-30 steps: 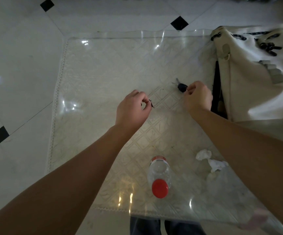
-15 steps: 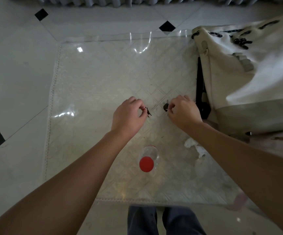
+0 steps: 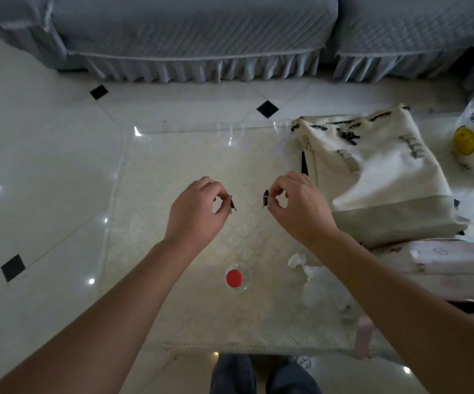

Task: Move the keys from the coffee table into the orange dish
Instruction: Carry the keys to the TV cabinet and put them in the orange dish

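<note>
My left hand (image 3: 198, 211) pinches a small dark key (image 3: 232, 204) that hangs from its fingertips above the glass coffee table (image 3: 173, 172). My right hand (image 3: 298, 207) pinches a black-headed key (image 3: 265, 197) the same way, a short gap to the right of the first. Both keys are off the tabletop, over its middle. No orange dish shows in the head view.
A white and beige bag (image 3: 377, 177) lies on the table's right side. A clear bottle with a red cap (image 3: 234, 278) stands near the front, crumpled tissues (image 3: 301, 263) beside it. A plastic bag with a yellow thing (image 3: 468, 143) sits far right. A grey sofa (image 3: 187, 38) lies beyond.
Both hands have lifted from the tabletop with a key each. My right hand drew back from beside the bag toward the middle. The view has pulled up and back, and the sofa has come into sight.
</note>
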A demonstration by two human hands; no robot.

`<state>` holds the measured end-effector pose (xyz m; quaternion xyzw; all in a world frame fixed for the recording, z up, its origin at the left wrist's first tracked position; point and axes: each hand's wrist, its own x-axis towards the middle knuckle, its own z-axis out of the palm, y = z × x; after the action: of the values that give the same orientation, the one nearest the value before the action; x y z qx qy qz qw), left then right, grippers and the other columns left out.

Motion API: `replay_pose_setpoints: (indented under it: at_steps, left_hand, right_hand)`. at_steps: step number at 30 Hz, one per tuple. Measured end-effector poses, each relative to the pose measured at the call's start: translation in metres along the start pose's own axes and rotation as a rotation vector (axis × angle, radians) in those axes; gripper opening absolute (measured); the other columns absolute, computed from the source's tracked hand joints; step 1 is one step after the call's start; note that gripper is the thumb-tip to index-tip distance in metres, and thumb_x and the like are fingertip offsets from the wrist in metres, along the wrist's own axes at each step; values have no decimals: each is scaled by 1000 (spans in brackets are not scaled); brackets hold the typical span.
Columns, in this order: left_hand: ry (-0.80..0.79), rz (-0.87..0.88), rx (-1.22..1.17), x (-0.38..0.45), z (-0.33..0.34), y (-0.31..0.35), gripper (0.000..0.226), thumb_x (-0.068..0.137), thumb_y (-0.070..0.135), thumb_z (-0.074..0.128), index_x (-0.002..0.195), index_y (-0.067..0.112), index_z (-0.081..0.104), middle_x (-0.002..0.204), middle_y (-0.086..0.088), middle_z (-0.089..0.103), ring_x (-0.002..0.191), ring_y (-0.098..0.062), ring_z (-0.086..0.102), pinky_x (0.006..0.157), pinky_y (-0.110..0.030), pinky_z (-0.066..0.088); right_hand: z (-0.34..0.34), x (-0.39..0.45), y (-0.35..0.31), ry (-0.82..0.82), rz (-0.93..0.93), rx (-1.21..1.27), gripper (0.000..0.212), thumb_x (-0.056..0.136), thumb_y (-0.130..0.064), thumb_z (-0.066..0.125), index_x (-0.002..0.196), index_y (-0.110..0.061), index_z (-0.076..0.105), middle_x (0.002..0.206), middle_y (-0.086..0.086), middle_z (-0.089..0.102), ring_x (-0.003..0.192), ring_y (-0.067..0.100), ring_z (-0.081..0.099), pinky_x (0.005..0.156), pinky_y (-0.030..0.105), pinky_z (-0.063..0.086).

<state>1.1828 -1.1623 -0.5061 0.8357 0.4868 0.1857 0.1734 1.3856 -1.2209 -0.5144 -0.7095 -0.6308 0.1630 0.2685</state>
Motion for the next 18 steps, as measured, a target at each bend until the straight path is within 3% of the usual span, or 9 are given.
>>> replay_pose_setpoints:
  at_steps: [7, 12, 15, 18]
  left_hand:
    - [25, 129, 84, 9, -89, 70, 6, 84, 22, 69, 83, 18, 65, 85, 10, 61, 77, -12, 58, 61, -24, 44]
    - [52, 156, 124, 0, -150, 127, 4, 84, 19, 69, 84, 16, 66, 85, 6, 62, 77, -16, 59, 63, -29, 47]
    - [74, 202, 142, -6, -182, 169, 6, 83, 20, 69, 84, 15, 66, 86, 5, 63, 78, -16, 59, 64, -30, 48]
    - [109, 285, 154, -10, -210, 210, 6, 82, 20, 70, 82, 15, 66, 84, 4, 62, 75, -16, 58, 64, -28, 45]
  right_hand:
    - [-97, 1, -54, 62, 19, 32, 6, 82, -19, 64, 79, -24, 61, 83, -12, 55, 72, 3, 45, 56, 11, 29]
    - [-170, -13, -96, 115, -39, -17, 6, 82, -19, 63, 78, -21, 60, 82, -9, 56, 77, 10, 48, 59, 16, 34]
    - [-219, -31, -117, 118, -94, -68, 3, 83, -19, 63, 80, -18, 62, 85, -6, 57, 84, 13, 49, 64, 26, 43]
    - [-267, -50, -135, 140, -145, -148, 3, 82, -20, 65, 82, -17, 65, 88, -4, 58, 87, 15, 50, 68, 24, 40]
